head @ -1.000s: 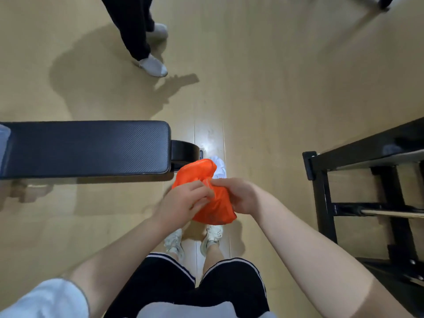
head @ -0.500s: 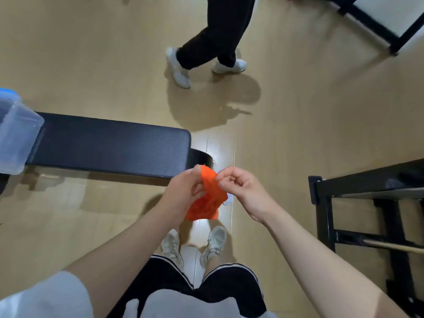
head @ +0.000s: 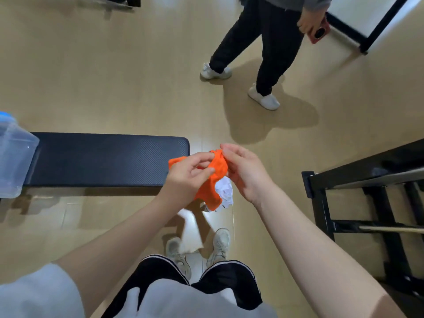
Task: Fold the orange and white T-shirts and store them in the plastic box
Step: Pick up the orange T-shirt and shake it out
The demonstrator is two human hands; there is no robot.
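Clearly, the task is only at its beginning. The orange T-shirt (head: 212, 180) is held in the air, bunched and not folded, in front of the body and just beside the end of the black bench (head: 103, 158). It is pinched by the left hand (head: 187, 177) at its left part and by the right hand (head: 243, 173) at its upper edge; the fingers of both are closed on the cloth. The white T-shirt (head: 223, 191) hangs crumpled under the orange one; which hand carries it cannot be told. The plastic box (head: 15, 154) is seen at the far left end of the bench, well apart from the hands, and nothing can be made out inside it. Both foldings and both storings are judged to be left. Counted: two shirts, one box, one bench, and one other person (head: 270, 42) standing on the floor beyond.
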